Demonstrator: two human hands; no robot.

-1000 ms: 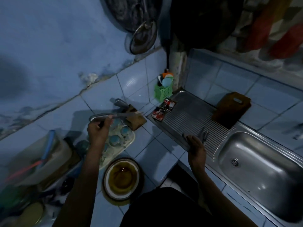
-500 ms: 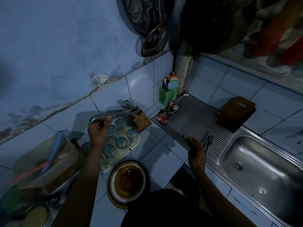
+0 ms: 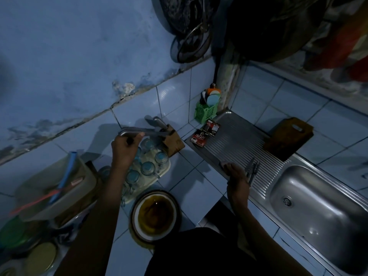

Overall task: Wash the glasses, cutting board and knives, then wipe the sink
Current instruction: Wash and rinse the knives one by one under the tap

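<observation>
- Gripping a metal knife handle (image 3: 129, 133), the left hand (image 3: 123, 149) curls its fingers round the grip — the blade end still sits in the wooden knife block (image 3: 172, 141).
- A second handle (image 3: 157, 122) sticks up from the block just behind the held one.
- The right hand (image 3: 236, 175) rests at the near edge of the drainboard (image 3: 243, 140), fingers closed on a small bunch of knives (image 3: 253, 170) that lie across the ridges.
- The glasses (image 3: 148, 167) stand mouth-down on a pale tray (image 3: 165, 170), just below the left hand and beside the block.
- The cutting board (image 3: 288, 138) leans against the tiled wall at the back of the drainboard, well apart from both hands.
- The sink (image 3: 318, 212) lies to the right of the drainboard, its drain (image 3: 287, 201) visible in the bowl.
- Two dark sachets (image 3: 206, 133) lie at the drainboard's far left corner, near a green caddy (image 3: 206, 113) that stands in the corner of the wall.
- A round bowl (image 3: 155, 217) with brownish contents sits on the tiled counter, between the two forearms.
- At the far left a clear tub (image 3: 39, 188) holds a blue stick (image 3: 67, 172) and a red one — what else is in it is too blurred to tell.
- Dark pans (image 3: 189, 26) hang on the wall above.
</observation>
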